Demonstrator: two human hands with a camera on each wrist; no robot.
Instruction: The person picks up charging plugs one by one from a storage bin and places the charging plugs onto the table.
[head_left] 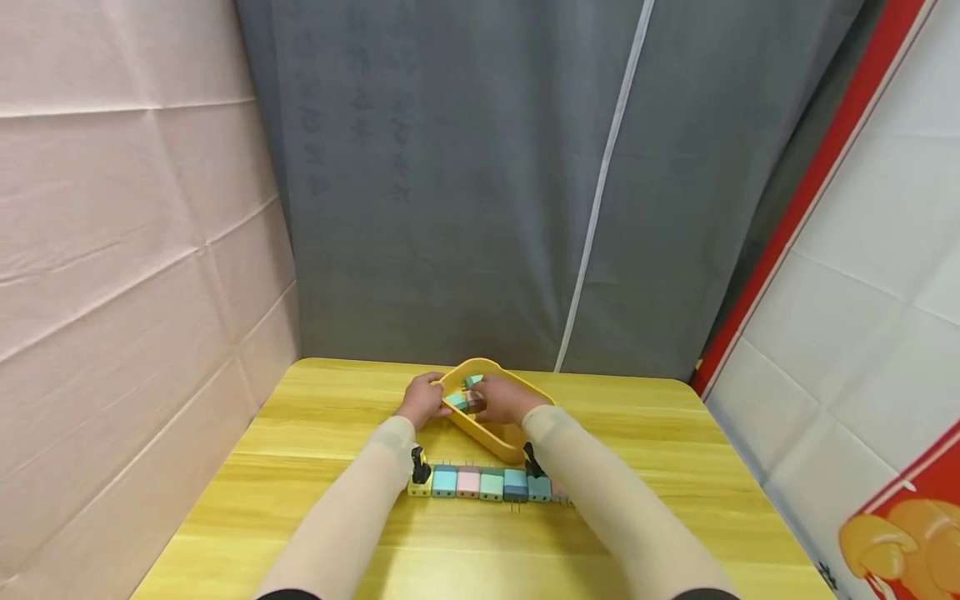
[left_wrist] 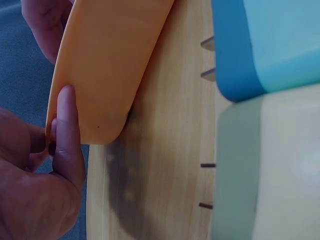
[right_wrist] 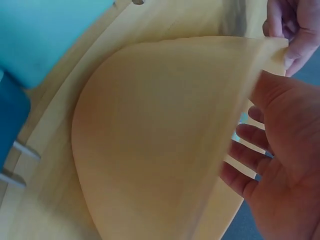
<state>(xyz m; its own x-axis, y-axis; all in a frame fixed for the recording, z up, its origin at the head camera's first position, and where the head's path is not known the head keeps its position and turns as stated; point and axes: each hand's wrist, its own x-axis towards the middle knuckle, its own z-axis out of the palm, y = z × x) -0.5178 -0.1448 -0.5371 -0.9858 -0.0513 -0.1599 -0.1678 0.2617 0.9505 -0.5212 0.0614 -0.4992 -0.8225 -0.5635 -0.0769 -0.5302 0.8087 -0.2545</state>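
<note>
An oblong yellow basket (head_left: 480,434) holds mint blocks (head_left: 457,402) beyond a pastel block row (head_left: 491,484).

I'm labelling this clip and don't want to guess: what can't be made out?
Right hand: whether it grips a block; right wrist view, basket wall hides the thumb tip.
Block row: right end hidden by the right sleeve, head view.
Basket: part cut off by the top edge, left wrist view.
Curtain marks: too faint to read, head view.
</note>
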